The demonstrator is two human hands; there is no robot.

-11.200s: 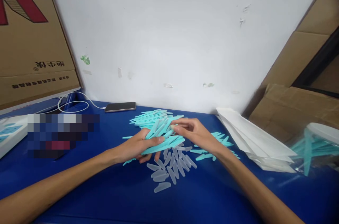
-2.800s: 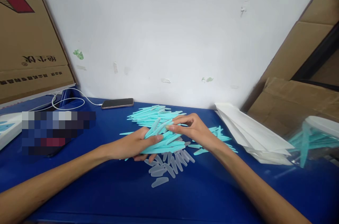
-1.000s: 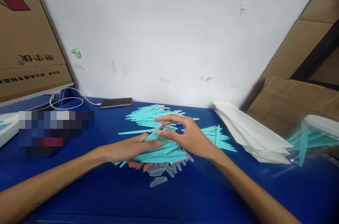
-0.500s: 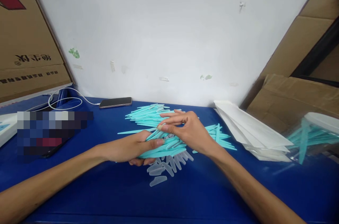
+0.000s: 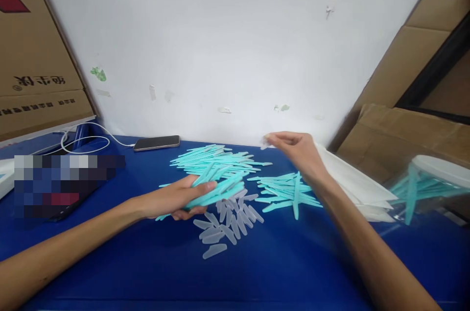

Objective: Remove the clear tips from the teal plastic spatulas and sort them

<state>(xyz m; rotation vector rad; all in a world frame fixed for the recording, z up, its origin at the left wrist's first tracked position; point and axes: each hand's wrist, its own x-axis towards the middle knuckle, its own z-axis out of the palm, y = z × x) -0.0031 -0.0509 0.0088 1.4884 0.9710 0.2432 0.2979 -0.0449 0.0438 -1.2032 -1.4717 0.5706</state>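
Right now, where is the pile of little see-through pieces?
In the head view, the see-through pile lies on the blue table, between the left hand and the teal pile on the right.

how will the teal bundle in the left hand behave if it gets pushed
The teal bundle would probably splay, since its pieces lie at differing angles with no visible tie. The slim pieces look like plastic, so they're likely light and may slip in the left hand.

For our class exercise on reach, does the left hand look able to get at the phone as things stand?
Probably not yet: the left hand has its grip full of teal sticks, though nothing visible blocks its way to the phone.
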